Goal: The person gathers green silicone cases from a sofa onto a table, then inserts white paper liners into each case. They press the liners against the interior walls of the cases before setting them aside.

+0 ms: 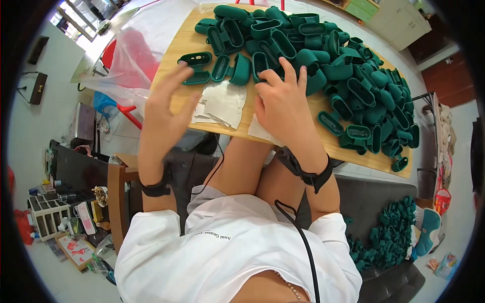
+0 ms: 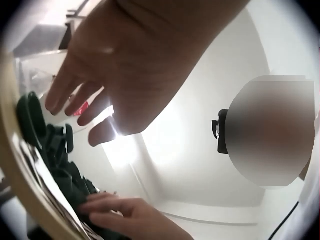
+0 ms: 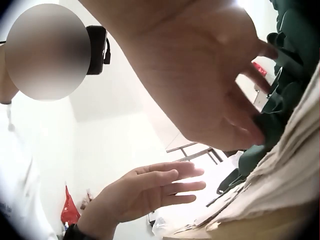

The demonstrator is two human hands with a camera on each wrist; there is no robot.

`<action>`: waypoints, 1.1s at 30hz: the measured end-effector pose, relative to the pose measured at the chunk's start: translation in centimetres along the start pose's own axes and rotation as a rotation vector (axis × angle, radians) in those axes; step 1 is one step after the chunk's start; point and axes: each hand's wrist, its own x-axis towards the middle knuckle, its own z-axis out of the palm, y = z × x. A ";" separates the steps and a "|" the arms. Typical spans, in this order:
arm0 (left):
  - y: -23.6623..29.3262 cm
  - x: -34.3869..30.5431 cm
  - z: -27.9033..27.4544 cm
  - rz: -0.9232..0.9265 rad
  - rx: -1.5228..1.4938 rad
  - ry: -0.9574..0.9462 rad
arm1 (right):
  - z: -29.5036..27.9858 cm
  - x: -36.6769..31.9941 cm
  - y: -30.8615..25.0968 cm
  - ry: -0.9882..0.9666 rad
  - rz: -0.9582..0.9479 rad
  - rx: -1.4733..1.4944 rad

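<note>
My left hand hovers above the left part of the wooden table, fingers spread and holding nothing. Just beyond its fingertips lies an opened dark green earbud-type case, its two halves side by side. Another opened case sits to the right of that one, behind a stack of white paper sheets. My right hand reaches over the table's front, its fingers extended at the near edge of the green heap. A green case stands right at its fingertips. The left wrist view shows the left hand with loose, separated fingers.
A large heap of green cases covers the back and right of the table. More green pieces lie on the dark sofa at the right. A clear plastic bag hangs by the table's left side. Black cables run across my lap.
</note>
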 end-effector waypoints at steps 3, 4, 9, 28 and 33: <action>1.7 -1.5 2.3 -0.128 -0.316 0.000 | -0.3 -0.2 0.3 0.183 -0.106 0.114; 2.0 -2.0 2.9 -0.076 -0.290 0.023 | -0.9 -0.5 0.5 0.274 -0.152 0.181; 4.2 -4.9 3.5 -0.240 -0.825 -0.291 | -4.6 -5.2 -1.6 0.233 -0.371 0.665; 3.2 -5.8 4.5 -0.248 -0.891 -0.346 | -0.9 -5.7 0.0 0.085 0.207 0.469; 3.4 -5.6 5.5 -0.212 -0.953 -0.351 | -1.6 -5.6 0.3 -0.038 0.330 0.525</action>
